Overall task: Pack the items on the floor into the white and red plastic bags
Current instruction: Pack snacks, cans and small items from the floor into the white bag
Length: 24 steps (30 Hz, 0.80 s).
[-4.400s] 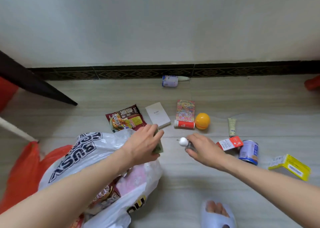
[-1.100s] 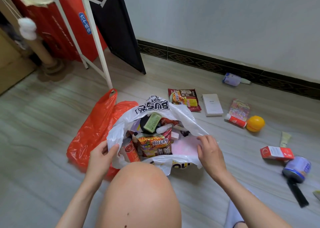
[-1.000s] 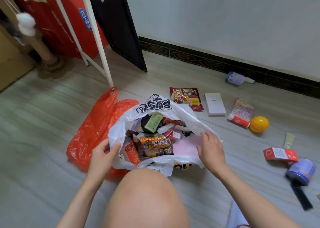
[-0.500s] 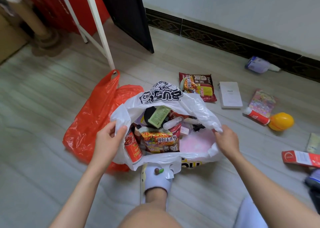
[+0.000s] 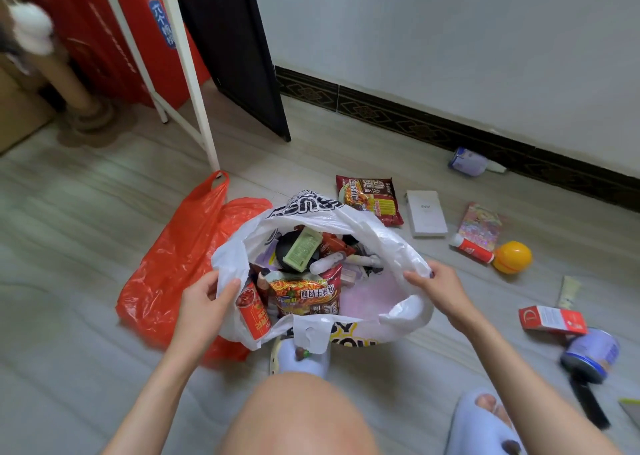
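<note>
The white plastic bag (image 5: 381, 236) stands wide at floor centre, filled with several packets, a red can and a green sachet. My left hand (image 5: 204, 302) grips its left rim. My right hand (image 5: 440, 288) grips its right rim. The red plastic bag (image 5: 180, 257) lies crumpled to its left, touching it. Loose on the floor to the right lie a noodle packet (image 5: 369, 198), a white box (image 5: 426, 212), a colourful card (image 5: 481, 224), a red-and-white tube (image 5: 472, 247), an orange ball (image 5: 512, 257), a red box (image 5: 552, 319) and a blue tin (image 5: 590, 354).
A white metal frame leg (image 5: 197, 101) and a dark panel (image 5: 242, 56) stand behind the bags. A pale bottle (image 5: 467, 162) lies at the skirting board. My knee (image 5: 298, 416) and slippered feet (image 5: 481, 423) are at the bottom. A cream tube (image 5: 569, 292) lies right.
The green sachet and white-capped bottle went into the white bag. Both hands took hold of the bag's rims and pulled them further apart; my view has shifted slightly.
</note>
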Motion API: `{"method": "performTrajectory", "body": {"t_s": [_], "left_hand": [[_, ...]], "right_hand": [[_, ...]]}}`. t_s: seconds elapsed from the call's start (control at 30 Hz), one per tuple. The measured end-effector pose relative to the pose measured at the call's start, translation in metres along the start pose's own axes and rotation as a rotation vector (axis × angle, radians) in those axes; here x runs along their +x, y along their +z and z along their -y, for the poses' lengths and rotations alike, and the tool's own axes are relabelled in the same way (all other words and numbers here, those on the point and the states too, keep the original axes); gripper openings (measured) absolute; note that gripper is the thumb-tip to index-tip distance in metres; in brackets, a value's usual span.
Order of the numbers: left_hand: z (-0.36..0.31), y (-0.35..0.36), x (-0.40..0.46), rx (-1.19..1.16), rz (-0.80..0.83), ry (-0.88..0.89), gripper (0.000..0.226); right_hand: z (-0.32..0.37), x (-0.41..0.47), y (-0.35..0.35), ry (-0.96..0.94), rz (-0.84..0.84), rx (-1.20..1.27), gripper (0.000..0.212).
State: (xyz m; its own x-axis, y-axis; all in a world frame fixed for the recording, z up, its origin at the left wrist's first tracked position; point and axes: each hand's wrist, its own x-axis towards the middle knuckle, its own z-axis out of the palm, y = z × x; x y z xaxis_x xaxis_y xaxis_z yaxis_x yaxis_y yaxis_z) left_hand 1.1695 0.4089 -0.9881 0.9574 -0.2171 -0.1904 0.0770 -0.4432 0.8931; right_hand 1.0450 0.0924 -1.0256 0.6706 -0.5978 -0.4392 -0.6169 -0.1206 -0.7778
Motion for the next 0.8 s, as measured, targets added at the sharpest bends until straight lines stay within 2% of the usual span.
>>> {"method": "performTrajectory", "body": {"t_s": [0.1,0.17,0.23,0.3,0.37,0.4,0.47,0.57,0.67,0.73,0.8], "left_hand": [[0.000,-0.009,-0.006,-0.004,0.009,-0.010,0.030],[-0.001,-0.012,-0.010,-0.008,-0.004,-0.016,0.042],[-0.001,-0.015,-0.014,-0.011,-0.016,-0.012,0.039],[0.000,-0.017,-0.018,-0.003,-0.019,0.003,0.023],[0.000,-0.019,-0.020,0.015,-0.030,0.007,0.009],[0.002,-0.020,-0.020,0.024,-0.036,0.010,0.013],[0.003,-0.020,-0.018,0.034,-0.037,0.016,0.016],[0.001,-0.017,-0.016,0.040,-0.038,0.007,0.015],[0.001,-0.012,-0.010,0.012,-0.026,-0.014,0.016],[0.002,-0.010,-0.008,0.016,-0.012,-0.015,0.036],[0.004,-0.009,-0.004,0.026,-0.010,-0.019,0.044]], "right_hand": [[0.005,-0.010,-0.004,-0.056,-0.076,-0.202,0.016],[0.008,-0.013,-0.010,-0.056,-0.127,-0.203,0.022],[0.011,-0.013,-0.019,0.041,-0.141,0.085,0.027],[0.015,-0.009,-0.026,0.206,-0.119,0.394,0.015],[0.016,-0.007,-0.028,0.311,-0.064,0.545,0.011],[0.017,-0.006,-0.028,0.330,-0.043,0.571,0.013],[0.017,-0.003,-0.028,0.334,-0.052,0.521,0.014],[0.015,0.005,-0.033,0.267,-0.152,0.276,0.017],[0.010,0.012,-0.026,0.254,-0.189,0.135,0.024],[0.003,0.016,-0.012,0.265,-0.173,0.126,0.028],[0.005,0.014,0.002,0.250,-0.152,0.244,0.030]]}}
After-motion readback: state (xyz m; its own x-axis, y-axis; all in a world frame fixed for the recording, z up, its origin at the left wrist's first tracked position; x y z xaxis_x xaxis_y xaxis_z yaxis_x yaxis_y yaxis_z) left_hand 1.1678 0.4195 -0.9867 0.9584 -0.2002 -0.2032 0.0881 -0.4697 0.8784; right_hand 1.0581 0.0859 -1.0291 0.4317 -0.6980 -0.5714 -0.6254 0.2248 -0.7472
